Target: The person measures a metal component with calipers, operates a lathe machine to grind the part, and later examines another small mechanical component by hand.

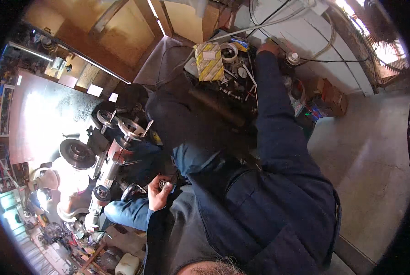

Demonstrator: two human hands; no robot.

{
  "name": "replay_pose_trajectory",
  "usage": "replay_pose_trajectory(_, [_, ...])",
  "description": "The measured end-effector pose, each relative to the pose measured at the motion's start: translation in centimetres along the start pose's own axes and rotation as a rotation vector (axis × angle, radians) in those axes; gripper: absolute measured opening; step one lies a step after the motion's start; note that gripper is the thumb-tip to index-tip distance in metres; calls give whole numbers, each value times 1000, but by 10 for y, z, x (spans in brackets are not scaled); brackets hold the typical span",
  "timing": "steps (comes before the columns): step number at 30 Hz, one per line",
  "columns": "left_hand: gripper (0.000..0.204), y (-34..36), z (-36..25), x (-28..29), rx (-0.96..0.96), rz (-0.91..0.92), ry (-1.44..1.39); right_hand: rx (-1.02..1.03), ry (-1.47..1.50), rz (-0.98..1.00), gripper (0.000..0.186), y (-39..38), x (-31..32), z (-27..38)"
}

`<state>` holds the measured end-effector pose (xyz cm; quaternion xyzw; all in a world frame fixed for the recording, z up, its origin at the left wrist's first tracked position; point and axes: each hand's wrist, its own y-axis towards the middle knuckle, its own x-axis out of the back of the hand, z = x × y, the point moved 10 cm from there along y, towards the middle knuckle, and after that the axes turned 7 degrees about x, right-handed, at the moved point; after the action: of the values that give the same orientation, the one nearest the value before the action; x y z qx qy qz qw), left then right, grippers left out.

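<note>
Close to my body, my left hand (157, 194) is closed round a small round metal part (163, 184) that looks like a bearing, its ringed face showing beside the thumb. My right arm stretches far forward. At its end my right hand (269, 47) reaches in among the clutter at the back, by the white wall. Its fingers are too dark and small to make out. Just right of that hand stands a spray can (293, 58) with a white top. A roll of tape (229, 52) and a yellow-and-white striped packet (209, 62) lie to its left.
At left stands a machine with metal handwheels (131, 129) and a dark round disc (77, 153), under glaring light. Loose metal tools (234, 75) crowd the back surface. A cardboard box (331, 97) sits at right by the concrete floor (374, 151). Cables (331, 61) run along the wall.
</note>
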<state>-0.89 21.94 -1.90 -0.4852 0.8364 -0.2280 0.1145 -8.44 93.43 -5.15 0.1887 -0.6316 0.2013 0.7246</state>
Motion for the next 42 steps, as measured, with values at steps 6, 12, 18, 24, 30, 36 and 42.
replay_pose_trajectory(6, [25,13,-44,-16,-76,-87,279,172,361,-350,50,-141,105,43])
replay_pose_trajectory(12, [35,36,-143,-51,-357,-132,494,757,809,111,57,-291,115,133])
replay_pose_trajectory(18, [50,39,-200,-101,-704,87,324,1182,893,492,56,-397,121,212])
replay_pose_trajectory(24, [49,37,-171,-107,-800,15,734,1174,766,505,58,-411,109,223])
replay_pose_trajectory(30, [39,55,-156,-72,-608,-145,818,1200,857,542,56,-419,98,233])
replay_pose_trajectory(36, [30,37,-174,-89,-701,-85,1128,1128,814,630,62,-413,97,239])
replay_pose_trajectory(42, [51,25,-159,-46,-772,-344,667,1195,801,504,55,-401,92,223])
